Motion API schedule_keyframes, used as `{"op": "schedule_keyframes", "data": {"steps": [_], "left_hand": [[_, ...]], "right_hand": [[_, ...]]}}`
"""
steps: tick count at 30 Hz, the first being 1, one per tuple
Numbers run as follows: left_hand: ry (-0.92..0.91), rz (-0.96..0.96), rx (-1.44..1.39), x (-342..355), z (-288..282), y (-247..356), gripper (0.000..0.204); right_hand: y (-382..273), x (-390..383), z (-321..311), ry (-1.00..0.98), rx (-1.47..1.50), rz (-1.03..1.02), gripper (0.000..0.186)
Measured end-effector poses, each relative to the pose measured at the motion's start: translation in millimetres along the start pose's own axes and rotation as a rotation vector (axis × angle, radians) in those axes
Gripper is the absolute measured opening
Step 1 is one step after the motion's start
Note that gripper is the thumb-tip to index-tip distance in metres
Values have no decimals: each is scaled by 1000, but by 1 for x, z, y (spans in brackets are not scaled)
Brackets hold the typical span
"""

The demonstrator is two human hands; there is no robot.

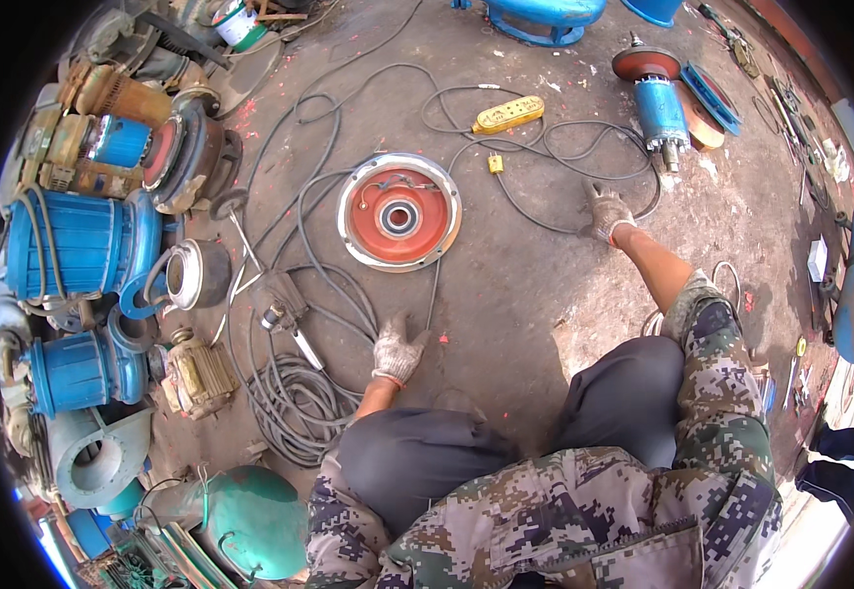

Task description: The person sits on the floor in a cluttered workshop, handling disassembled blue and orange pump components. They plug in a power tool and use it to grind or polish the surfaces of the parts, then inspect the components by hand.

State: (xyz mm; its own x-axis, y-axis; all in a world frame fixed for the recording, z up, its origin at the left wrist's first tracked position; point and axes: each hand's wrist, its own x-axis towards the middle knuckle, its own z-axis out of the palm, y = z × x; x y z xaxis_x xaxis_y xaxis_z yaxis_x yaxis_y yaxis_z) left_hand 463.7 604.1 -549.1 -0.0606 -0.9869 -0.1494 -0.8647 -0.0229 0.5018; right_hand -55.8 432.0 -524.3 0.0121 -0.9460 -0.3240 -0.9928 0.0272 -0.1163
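Both my hands wear pale knitted gloves. My left hand is low over the floor at the right side of a grey cable coil, thumb apart from the fingers, and nothing shows in it. My right hand is stretched out at the right, fingers extended. It lies over the run of a black cable; whether it touches that cable I cannot tell. Ahead, between the hands, a round red-orange end cover with a pale rim lies flat, a bearing at its centre.
A yellow power strip and a yellow plug lie beyond the cover among looping cables. A blue rotor stands at the far right. Blue motors, a tan motor and a green tank crowd the left side.
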Motion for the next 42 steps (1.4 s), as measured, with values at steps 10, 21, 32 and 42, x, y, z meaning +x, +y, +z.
{"op": "schedule_keyframes", "data": {"steps": [10, 21, 32, 42], "left_hand": [[-1197, -92, -347, -125, 48, -8, 61], [-1222, 67, -127, -118, -22, 38, 74], [-944, -154, -1237, 19, -20, 150, 82], [-239, -15, -1364, -38, -158, 92, 40]], "right_hand": [[47, 12, -17, 127, -21, -52, 95], [24, -117, 92, -271, -25, -301, 44], [-148, -177, 1, -420, 489, -1052, 54], [-126, -168, 6, -341, 900, -915, 41]]}}
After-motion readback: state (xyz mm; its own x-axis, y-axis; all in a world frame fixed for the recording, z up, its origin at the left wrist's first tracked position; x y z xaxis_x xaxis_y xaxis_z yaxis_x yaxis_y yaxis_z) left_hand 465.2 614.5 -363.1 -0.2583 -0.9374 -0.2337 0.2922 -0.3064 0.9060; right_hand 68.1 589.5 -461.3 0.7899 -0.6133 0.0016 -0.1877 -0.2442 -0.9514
